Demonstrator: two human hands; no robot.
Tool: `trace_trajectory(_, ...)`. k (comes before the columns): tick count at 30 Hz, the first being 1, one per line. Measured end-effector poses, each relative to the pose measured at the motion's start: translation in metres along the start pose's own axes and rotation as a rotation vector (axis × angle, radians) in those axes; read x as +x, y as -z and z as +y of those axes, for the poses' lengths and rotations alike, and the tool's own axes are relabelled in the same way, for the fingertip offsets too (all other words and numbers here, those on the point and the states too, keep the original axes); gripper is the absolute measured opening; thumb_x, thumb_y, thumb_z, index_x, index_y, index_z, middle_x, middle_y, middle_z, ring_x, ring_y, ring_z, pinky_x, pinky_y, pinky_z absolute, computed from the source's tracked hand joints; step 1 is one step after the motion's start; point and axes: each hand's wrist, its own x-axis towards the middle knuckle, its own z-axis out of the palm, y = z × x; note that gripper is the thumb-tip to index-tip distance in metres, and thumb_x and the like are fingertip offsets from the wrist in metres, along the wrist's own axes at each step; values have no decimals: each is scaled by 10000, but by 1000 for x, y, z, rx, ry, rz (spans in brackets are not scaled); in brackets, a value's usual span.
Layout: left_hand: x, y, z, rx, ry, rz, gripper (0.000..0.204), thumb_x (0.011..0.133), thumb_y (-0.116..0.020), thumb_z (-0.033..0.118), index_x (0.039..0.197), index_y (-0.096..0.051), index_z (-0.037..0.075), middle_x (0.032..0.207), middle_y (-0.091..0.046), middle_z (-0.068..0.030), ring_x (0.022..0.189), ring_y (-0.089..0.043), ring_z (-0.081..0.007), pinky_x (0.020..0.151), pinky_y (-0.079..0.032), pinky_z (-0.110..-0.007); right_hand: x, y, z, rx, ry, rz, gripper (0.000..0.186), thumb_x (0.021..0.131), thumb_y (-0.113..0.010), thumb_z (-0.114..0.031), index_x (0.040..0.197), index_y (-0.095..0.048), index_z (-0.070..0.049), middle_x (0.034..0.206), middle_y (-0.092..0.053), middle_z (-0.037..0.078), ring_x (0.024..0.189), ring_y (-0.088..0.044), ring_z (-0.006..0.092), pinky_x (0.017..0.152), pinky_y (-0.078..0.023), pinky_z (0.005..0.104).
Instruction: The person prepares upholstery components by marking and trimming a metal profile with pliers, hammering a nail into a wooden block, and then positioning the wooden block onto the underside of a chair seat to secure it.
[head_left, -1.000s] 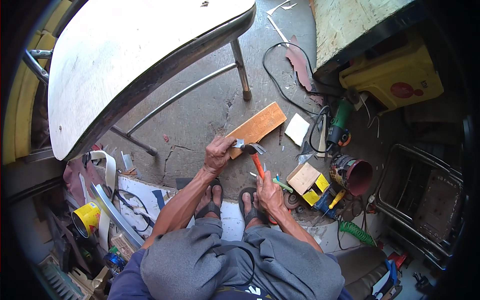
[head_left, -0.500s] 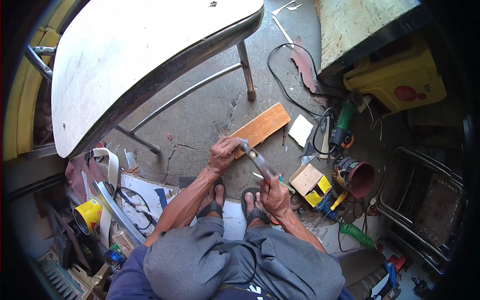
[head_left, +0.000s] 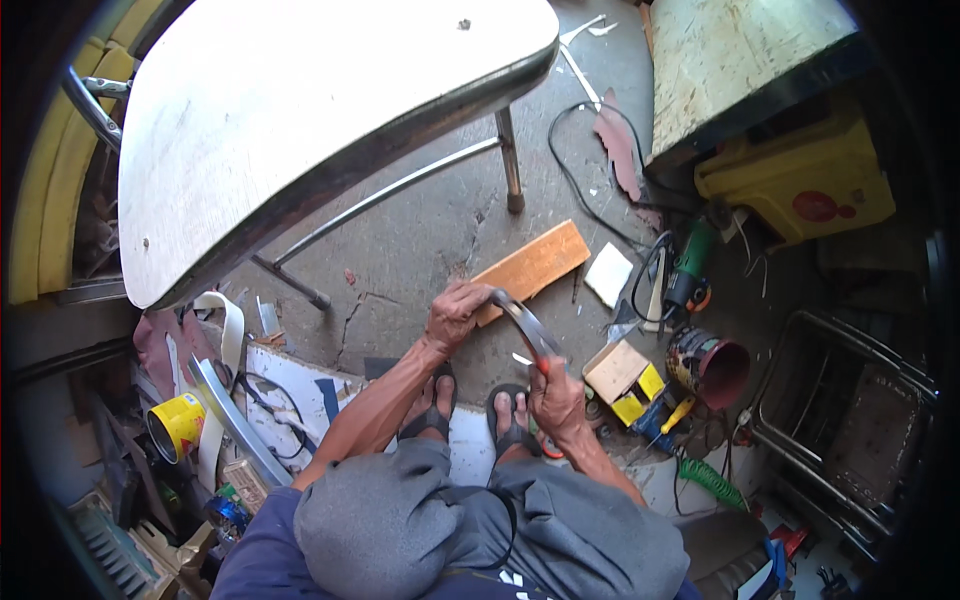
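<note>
Orange-brown rectangular wooden block (head_left: pixel 538 266) lies on grey concrete floor (head_left: pixel 400 240), left hand (head_left: pixel 455 317) curled at its near end, seemingly for steadiness, any hold hidden, right hand (head_left: pixel 558 402) clenched round red-handled steel hammer (head_left: pixel 527 327).

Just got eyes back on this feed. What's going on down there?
The person's right hand grips an orange-handled hammer, with its far end right by the left hand. That left hand is at the near end of an orange-brown wooden block lying on the grey floor; whether its fingers hold anything small is hidden. Right of the block lie a white squarish piece and, farther over, a green grinder, neither in hand.
</note>
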Motion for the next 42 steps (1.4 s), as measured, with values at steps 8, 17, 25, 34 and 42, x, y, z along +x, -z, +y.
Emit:
trace_trajectory(8,16,3,1,16,-30,-13,263,824,-609,10,1056,-727,49,1022,-741,-121,980,-698,-307,862,-563,-392,2,-1,12,-21,102,10,215,993,-592,-227,953,-479,-50,702,-630,230,563,-625,436,482,-485,519)
trace_trajectory(17,8,-1,-5,44,-48,4,259,786,-654,15,1027,-735,63,1026,-746,-118,973,-706,-307,858,-561,-393,-7,-7,17,-142,-172,-170,248,1003,-579,-283,994,-476,-57,687,-623,274,620,-632,487,509,-462,574)
trace_trajectory(25,8,1,-7,144,-185,-48,291,774,-702,44,1066,-703,49,1035,-728,-109,932,-703,-306,828,-575,-393,-4,-5,57,-154,-559,-66,324,1041,-488,-373,1012,-482,-51,682,-604,321,676,-608,548,561,-434,621)
trace_trajectory(34,21,0,7,138,31,-68,145,781,-710,41,927,-707,49,848,-703,-100,800,-674,-301,703,-552,-397,-13,7,74,-118,-771,-56,427,1042,-442,-441,1076,-537,-26,889,-662,324,878,-633,543,747,-471,610)
trace_trajectory(42,15,1,-5,162,-93,-43,77,841,-703,86,893,-717,31,811,-708,-143,728,-684,-282,670,-544,-389,-21,22,65,-369,-697,27,428,997,-527,-366,1245,-533,-17,1114,-627,327,1058,-599,502,853,-481,536)
